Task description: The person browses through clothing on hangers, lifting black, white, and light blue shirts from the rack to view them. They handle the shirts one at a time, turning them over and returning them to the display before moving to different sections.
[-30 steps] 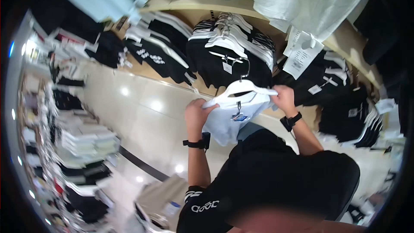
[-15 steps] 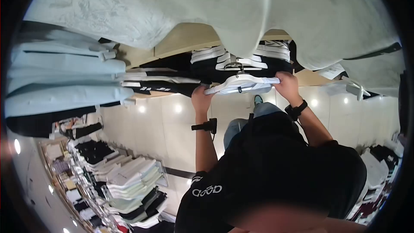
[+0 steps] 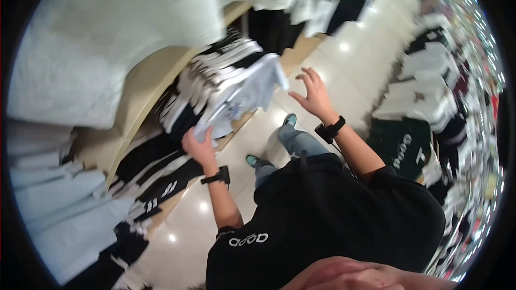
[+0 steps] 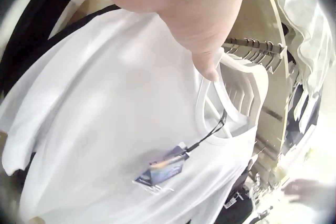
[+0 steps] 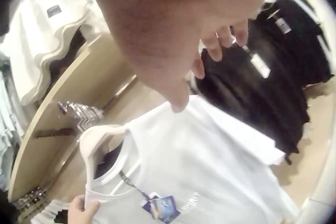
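A white T-shirt point(image 3: 248, 92) on a white hanger point(image 5: 89, 150) hangs at the front of a row of hung clothes. My left hand point(image 3: 200, 147) holds it at one shoulder; in the left wrist view the thumb point(image 4: 206, 66) lies by the neckline and the other fingers are mostly hidden. A blue picture tag point(image 4: 165, 169) dangles from the collar on a dark cord. Off the opposite shoulder, my right hand point(image 3: 316, 98) is raised with fingers spread and nothing in it. In the right wrist view, that hand point(image 5: 173, 35) hovers over the shirt's shoulder.
A curved wooden shelf edge point(image 3: 129, 110) runs above the rail, with pale garments point(image 3: 107, 37) hanging over it. Black garments point(image 5: 247, 82) hang beside the shirt. Across the aisle stands another clothes display point(image 3: 416, 94), including a dark green shirt point(image 3: 395, 145).
Both hands held the hanger's ends earlier; the right has let go and drawn away. The shirt is now at the row on the rail. The head view has turned toward the right-hand aisle.
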The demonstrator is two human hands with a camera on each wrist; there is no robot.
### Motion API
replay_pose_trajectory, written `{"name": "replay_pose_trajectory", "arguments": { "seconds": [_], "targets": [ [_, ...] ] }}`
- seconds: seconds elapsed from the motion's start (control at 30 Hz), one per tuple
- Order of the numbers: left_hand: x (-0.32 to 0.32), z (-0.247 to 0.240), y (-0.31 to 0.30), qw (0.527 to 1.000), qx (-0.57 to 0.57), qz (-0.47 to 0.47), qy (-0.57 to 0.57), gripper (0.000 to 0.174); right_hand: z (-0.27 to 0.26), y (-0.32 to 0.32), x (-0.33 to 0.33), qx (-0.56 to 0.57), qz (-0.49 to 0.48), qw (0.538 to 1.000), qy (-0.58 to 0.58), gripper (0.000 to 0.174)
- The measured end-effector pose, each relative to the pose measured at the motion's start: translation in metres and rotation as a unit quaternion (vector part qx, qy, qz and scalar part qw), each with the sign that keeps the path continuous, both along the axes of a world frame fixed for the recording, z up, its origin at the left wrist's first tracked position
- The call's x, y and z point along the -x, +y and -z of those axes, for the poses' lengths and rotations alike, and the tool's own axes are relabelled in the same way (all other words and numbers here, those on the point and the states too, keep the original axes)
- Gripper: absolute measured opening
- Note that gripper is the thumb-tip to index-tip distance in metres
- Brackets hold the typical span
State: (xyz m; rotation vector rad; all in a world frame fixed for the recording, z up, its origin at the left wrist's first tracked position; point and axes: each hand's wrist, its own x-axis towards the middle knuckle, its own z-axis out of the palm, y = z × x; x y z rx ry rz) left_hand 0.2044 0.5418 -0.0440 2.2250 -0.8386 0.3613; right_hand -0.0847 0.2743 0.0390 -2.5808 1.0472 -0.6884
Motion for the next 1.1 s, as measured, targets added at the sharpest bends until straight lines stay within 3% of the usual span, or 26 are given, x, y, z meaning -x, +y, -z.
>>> {"name": "replay_pose_trajectory", "arguments": {
  "seconds": [0.1,0.13,0.23,0.3,0.43,0.53,0.6,0.77,0.8,0.9,1.1],
  "targets": [
    [0.02,-0.009,0.004,0.993,0.085,0.008,-0.079,0.046,0.037,0.007,0.098,-0.121,0.048,0.99,0.046,0.048],
    [0.03,-0.003,0.007,0.99,0.102,0.002,-0.097,0.044,0.034,0.011,0.124,-0.217,0.102,0.968,0.071,0.046],
    [0.067,0.019,-0.005,0.992,0.084,-0.014,-0.091,0.037,0.052,0.022,0.203,-0.226,0.171,0.958,0.055,0.044],
    [0.103,0.026,-0.022,0.997,0.058,0.022,0.049,0.031,0.057,0.024,0.245,-0.247,0.198,0.948,0.018,0.043],
    [0.17,0.067,-0.111,0.931,0.009,0.24,0.273,0.029,0.053,0.024,0.319,-0.271,0.231,0.934,-0.027,0.042],
    [0.241,0.05,-0.194,0.91,-0.049,0.314,0.267,0.028,0.061,0.014,0.376,-0.296,0.271,0.915,-0.046,0.038],
    [0.289,0.034,-0.248,0.892,-0.106,0.394,0.195,0.027,0.069,0.005,0.409,-0.31,0.278,0.906,-0.07,0.038],
    [0.369,0.013,-0.339,0.863,-0.134,0.428,0.232,0.028,0.079,-0.011,0.473,-0.371,0.287,0.875,-0.125,0.037],
    [0.379,0.01,-0.349,0.85,-0.14,0.433,0.265,0.028,0.079,-0.016,0.485,-0.373,0.282,0.876,-0.117,0.037],
    [0.388,0.013,-0.373,0.854,-0.167,0.419,0.258,0.029,0.089,-0.031,0.517,-0.434,0.309,0.815,-0.229,0.034],
    [0.36,0.054,-0.443,0.825,-0.224,0.404,0.327,0.027,0.116,-0.094,0.552,-0.424,0.398,0.775,-0.247,0.027]
  ]
}}
